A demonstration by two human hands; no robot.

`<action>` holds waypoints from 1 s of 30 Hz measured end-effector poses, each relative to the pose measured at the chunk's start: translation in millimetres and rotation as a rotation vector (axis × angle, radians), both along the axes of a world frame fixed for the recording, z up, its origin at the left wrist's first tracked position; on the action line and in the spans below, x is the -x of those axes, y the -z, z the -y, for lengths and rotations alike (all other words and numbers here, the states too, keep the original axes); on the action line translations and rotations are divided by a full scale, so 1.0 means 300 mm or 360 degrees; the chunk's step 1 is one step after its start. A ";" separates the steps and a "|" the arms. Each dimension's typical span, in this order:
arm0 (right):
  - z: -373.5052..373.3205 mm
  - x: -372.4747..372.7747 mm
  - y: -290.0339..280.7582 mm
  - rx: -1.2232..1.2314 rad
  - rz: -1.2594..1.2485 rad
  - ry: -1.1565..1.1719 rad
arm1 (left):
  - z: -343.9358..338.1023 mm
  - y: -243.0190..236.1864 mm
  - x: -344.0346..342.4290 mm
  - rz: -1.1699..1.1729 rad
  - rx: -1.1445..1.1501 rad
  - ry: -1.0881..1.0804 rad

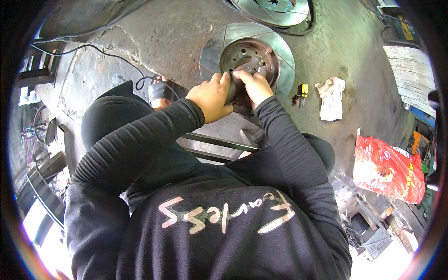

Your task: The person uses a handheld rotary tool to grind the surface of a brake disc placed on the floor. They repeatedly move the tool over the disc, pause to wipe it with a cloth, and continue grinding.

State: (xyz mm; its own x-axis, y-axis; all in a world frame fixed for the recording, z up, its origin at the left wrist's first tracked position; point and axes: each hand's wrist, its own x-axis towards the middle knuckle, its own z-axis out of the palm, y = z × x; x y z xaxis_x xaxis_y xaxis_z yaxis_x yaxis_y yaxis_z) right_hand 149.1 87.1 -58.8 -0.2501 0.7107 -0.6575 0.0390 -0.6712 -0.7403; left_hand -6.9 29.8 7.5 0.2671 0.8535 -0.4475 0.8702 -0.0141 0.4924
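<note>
Two hands, the left [212, 97] and the right [254, 87], hold one dark tool [235, 91] at the lower edge of the near metal disc [212, 51]. The left fingers curl around it; the right fingers press on it, their tips partly hidden. There are two discs; the far disc [254, 12] lies beyond, apart from the near one. Just right of the near disc's rim are yellow-handled tools [304, 90], too small to count, then one white cloth [331, 99]. Floor [163, 35] gives room left of the near disc.
</note>
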 end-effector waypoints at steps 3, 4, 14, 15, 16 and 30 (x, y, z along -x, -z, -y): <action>-0.017 0.029 -0.003 -0.0140 -0.0043 -0.0109 | 0.005 0.012 0.017 -0.0013 -0.0030 -0.0048; -0.018 0.030 0.002 -0.0156 0.0004 -0.0133 | 0.006 0.010 0.019 -0.0005 -0.0045 -0.0066; 0.023 -0.029 -0.020 -0.0509 0.0362 -0.0189 | 0.056 0.013 -0.084 0.0218 -0.0033 -0.0208; 0.033 -0.037 -0.032 -0.0640 0.0451 -0.0209 | 0.055 0.013 -0.095 0.0277 0.0038 -0.0215; 0.044 -0.038 -0.054 -0.0769 0.0531 -0.0232 | 0.059 0.013 -0.099 0.0306 0.0028 -0.0215; 0.034 -0.080 -0.098 -0.0789 0.0755 -0.0445 | 0.062 0.007 -0.125 0.0381 0.0151 -0.0201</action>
State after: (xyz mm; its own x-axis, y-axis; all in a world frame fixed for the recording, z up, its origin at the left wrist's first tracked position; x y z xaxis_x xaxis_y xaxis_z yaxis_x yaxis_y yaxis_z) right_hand 173.1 76.8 -29.5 -0.2340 0.9038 -0.3584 0.5503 -0.1808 -0.8151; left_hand 30.5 11.1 5.3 0.2689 0.8441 -0.4638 0.7207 0.1431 0.6783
